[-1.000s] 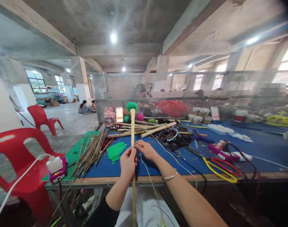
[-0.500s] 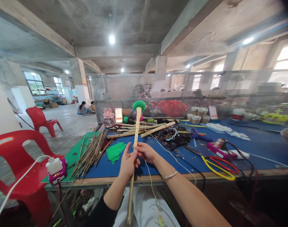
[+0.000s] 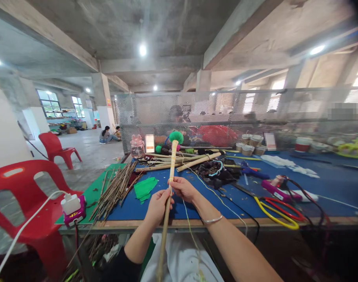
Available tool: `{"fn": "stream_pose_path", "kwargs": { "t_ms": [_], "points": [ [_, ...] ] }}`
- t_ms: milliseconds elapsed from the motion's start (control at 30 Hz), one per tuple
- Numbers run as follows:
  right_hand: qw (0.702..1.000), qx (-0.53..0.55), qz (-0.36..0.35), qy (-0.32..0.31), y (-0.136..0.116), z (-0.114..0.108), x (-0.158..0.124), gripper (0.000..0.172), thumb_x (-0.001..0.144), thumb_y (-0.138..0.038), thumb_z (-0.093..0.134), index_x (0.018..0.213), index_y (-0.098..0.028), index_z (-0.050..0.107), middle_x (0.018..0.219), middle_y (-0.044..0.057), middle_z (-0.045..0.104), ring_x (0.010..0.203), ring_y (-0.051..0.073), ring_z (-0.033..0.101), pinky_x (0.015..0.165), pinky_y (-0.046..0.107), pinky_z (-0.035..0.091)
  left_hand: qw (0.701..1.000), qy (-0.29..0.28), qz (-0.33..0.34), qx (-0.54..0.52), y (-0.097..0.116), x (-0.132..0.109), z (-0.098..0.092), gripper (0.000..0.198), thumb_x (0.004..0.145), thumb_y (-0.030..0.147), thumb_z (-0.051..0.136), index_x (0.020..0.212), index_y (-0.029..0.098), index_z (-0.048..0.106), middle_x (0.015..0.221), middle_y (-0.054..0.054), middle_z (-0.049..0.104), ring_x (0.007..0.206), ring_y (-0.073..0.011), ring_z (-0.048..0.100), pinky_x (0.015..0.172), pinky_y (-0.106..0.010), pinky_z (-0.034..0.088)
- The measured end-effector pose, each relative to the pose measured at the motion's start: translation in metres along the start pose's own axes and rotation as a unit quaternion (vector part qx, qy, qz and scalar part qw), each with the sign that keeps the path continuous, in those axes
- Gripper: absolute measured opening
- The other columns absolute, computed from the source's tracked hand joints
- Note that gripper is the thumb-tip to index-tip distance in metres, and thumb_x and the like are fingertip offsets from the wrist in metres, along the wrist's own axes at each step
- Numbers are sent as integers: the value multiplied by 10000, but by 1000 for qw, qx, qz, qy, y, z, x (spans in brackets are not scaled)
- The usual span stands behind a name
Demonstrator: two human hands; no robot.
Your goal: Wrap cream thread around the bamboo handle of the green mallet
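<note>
A wooden stick (image 3: 166, 223) with a round green fuzzy head (image 3: 176, 137) slants up from my lap over the table's front edge. Pale yellow wrapping (image 3: 173, 156) covers its upper part below the head. My left hand (image 3: 159, 205) is closed around the stick under the wrapping. Just above it, my right hand (image 3: 181, 188) pinches the stick at the wrapping's lower end, its fingertips partly hidden. A thin yellowish string (image 3: 188, 219) hangs from beside my right hand to my lap. Green cloth (image 3: 145, 188) lies left of my hands.
Thin twigs (image 3: 116, 192) are heaped at the left, with thicker sticks (image 3: 198, 160) behind my hands. Yellow-handled scissors (image 3: 273, 215), a purple power strip (image 3: 280, 191) and black scraps (image 3: 210, 172) lie at the right. A perforated metal screen (image 3: 155, 102) backs the table; red chairs (image 3: 23, 196) stand left.
My left hand's raised fingers have curled round the stick. My right hand stays at the wrapping's lower end. The whole view has shifted slightly, so things appear further right.
</note>
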State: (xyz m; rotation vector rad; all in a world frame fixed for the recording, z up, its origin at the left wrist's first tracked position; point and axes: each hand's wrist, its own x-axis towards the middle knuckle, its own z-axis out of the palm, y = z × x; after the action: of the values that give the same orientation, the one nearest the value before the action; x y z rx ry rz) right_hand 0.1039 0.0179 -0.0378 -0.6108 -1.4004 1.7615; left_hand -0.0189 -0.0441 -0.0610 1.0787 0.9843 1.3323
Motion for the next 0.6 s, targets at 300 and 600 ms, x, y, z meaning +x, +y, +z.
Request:
{"fn": "stream_pose_path", "kwargs": {
  "t_ms": [300, 600],
  "points": [
    [999, -16, -19, 37, -1, -3, 0, 339, 602, -358, 716, 764, -143, 510, 430, -112, 327, 328, 5, 152, 335, 190, 49, 992, 85, 52, 78, -2, 0, 7, 379, 597, 489, 655, 675, 138, 536, 510, 24, 533, 400, -79, 482, 365, -177, 361],
    [999, -7, -23, 46, 5, -6, 3, 346, 599, -346, 722, 711, -159, 454, 429, -112, 322, 335, 10, 170, 332, 188, 56, 989, 85, 74, 92, -3, 1, 9, 379, 631, 481, 626, 760, 133, 550, 594, 7, 554, 437, -70, 475, 417, -188, 372]
  ]
}}
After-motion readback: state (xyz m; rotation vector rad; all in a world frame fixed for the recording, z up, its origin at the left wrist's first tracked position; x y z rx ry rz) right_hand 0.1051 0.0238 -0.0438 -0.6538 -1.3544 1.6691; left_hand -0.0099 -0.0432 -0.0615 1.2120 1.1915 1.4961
